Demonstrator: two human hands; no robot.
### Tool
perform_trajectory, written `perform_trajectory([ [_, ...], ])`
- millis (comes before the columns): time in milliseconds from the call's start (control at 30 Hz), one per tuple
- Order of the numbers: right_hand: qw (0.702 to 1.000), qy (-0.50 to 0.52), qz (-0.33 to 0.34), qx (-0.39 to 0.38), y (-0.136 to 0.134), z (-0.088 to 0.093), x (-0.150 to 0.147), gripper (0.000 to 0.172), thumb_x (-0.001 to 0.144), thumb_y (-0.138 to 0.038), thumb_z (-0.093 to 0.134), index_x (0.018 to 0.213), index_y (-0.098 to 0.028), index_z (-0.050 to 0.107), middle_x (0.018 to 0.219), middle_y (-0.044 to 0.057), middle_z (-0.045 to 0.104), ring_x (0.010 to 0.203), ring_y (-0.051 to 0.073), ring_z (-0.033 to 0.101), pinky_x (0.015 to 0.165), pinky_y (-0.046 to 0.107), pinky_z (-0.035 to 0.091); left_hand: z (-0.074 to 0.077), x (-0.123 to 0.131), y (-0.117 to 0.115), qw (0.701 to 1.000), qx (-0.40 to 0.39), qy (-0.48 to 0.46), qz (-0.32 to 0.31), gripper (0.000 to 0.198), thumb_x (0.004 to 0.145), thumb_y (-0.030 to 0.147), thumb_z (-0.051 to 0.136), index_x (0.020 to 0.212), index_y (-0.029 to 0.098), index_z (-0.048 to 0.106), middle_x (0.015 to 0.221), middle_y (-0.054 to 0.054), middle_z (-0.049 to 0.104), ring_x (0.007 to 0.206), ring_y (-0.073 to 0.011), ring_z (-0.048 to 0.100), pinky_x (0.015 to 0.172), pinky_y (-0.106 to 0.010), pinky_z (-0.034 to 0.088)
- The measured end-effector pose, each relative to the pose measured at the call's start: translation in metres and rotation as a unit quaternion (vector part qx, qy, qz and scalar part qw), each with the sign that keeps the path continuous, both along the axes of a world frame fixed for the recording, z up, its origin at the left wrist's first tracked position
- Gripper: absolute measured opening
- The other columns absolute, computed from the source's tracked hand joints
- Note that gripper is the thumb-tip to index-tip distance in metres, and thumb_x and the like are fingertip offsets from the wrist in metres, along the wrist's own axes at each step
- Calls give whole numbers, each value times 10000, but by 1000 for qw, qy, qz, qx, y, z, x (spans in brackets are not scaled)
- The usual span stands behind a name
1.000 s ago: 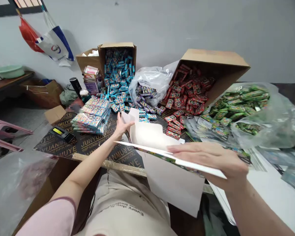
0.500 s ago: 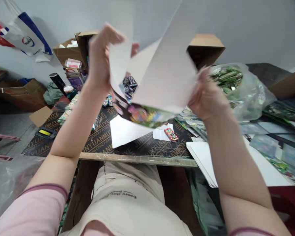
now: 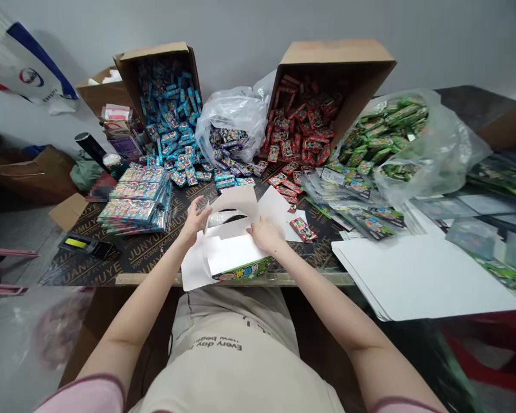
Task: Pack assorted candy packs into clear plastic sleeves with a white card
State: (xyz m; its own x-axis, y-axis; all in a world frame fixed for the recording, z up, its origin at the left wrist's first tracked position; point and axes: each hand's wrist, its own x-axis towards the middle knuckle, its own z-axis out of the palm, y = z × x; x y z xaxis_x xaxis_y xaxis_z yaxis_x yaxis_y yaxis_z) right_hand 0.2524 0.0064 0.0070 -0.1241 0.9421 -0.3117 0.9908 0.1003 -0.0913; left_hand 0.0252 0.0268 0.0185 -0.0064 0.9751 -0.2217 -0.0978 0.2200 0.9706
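**White carton now on the tabletop, flaps up, both hands at it**

White-lined carton (image 3: 230,252): between the two hands, at the near edge of the printed plywood tabletop (image 3: 144,252). Green printed panel faces the person; flaps stand or splay at the far side and both ends.

Left hand (image 3: 195,219): half curled at the carton's left end; cannot tell whether thumb and fingers pinch the board. Right hand (image 3: 264,235): fingers bent, reaching inside the right end; grip hidden.

Change: half a second ago the carton was up in the air between both hands; it now rests low, inside facing up. Judgement: shape partly formed, end flaps not yet closed.

Just right of the right hand: one red packet (image 3: 303,229) on white card. Farther right: white sheets (image 3: 425,281).

Left of the left hand: stack of glossy packs (image 3: 133,198).

Beyond the hands, left to right: blue packets (image 3: 172,123), purple packets (image 3: 230,140) in a clear bag, red packets (image 3: 301,135) in a tipped box, green packets (image 3: 391,129).
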Motion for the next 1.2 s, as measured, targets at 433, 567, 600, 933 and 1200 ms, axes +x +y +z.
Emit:
perform_trajectory([
  [433, 906, 164, 79, 382, -5, 3, 1, 445, 975, -453, 372, 1310, -224, 555, 1388, 156, 480, 1309, 314, 417, 1071, 507, 300, -83, -16, -9, 972, 50, 203, 109, 625, 592, 398, 840, 1130, 166, 624, 1122, -118, 684, 1030, -273, 632, 940, -389, 474],
  [567, 818, 386, -95, 415, 50, 6, 38, 566, 981, -513, 212, 1413, -213, 423, 1364, 153, 490, 1263, 267, 472, 1032, 467, 379, -89, -22, -10, 944, 84, 307, 91, 447, 733, 442, 725, 1082, 172, 656, 1102, -129, 703, 1059, -289, 631, 956, -419, 456],
  [600, 835, 433, -78, 332, 64, 3, 40, 612, 953, -555, 289, 1450, -206, 362, 1387, 157, 475, 1234, 262, 502, 1003, 449, 414, -87, -24, -10, 938, 85, 324, 83, 425, 754, 446, 702, 1074, 169, 666, 1099, -137, 706, 1057, -296, 635, 944, -419, 459],
  [933, 855, 504, 120, 10, 88, -41, -16, 863, 661, -291, 663, 1460, -163, 362, 1512, 128, 374, 1361, 243, 389, 1116, 377, 286, -70, -28, -19, 860, 136, 489, 42, 497, 883, 347, 487, 1329, 139, 556, 1418, -196, 494, 1313, -339, 458, 1070, -480, 342],
  [1200, 857, 502, 114, -27, 87, -35, -7, 353, 824, -303, 456, 857, -134, 764, 1155, 114, 678, 1114, 243, 593, 1011, 368, 397, -79, -43, -41, 876, 225, 332, -268, 467, 860, 408, 554, 1312, 291, 573, 1468, -66, 466, 1427, -272, 313, 1180, -513, 119],
])
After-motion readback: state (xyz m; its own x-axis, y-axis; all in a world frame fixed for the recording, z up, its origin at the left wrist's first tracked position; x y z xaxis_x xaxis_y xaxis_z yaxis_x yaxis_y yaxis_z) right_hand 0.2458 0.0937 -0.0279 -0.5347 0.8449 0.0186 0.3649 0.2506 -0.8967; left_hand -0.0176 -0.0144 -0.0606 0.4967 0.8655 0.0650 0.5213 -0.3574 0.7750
